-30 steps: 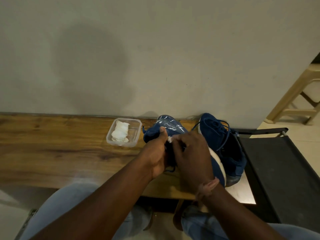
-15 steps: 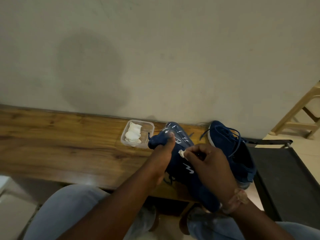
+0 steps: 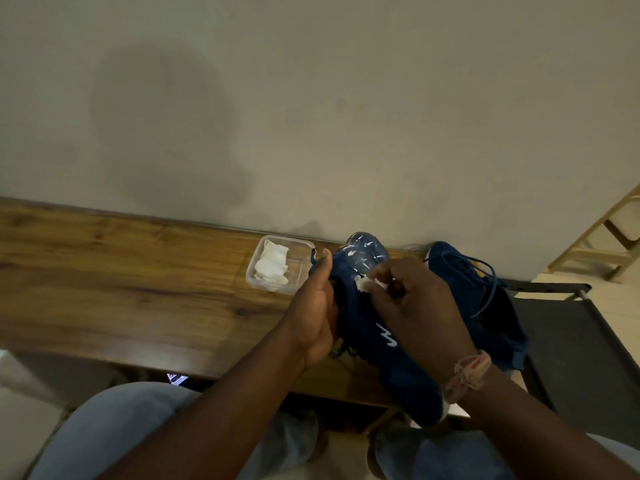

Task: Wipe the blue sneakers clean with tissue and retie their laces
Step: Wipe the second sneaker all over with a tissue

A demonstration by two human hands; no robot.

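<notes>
right hand (image 3: 415, 306): fingers curled, you're pinching a small tissue wad (image 3: 363, 283) against the held sneaker (image 3: 381, 327)'s side.
left hand (image 3: 317, 313): wrapped round that sneaker's collar, thumb up, shoe tipped on the bench (image 3: 121, 271).
wad risk: tiny; could shred or slip out mid-stroke.
grip risk: heel overhangs bench edge; loosen and it drops.
second sneaker (image 3: 485, 299): right of the held sneaker, laces (image 3: 485, 289) loose; elbow could snag them.
tissue tub (image 3: 277, 268): left of it, easy to knock.

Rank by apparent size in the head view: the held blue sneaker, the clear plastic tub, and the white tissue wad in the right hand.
1. Held blue sneaker, largest, though nearer the camera.
2. Clear plastic tub.
3. White tissue wad pinched by the right hand, smallest and partly hidden.
</notes>
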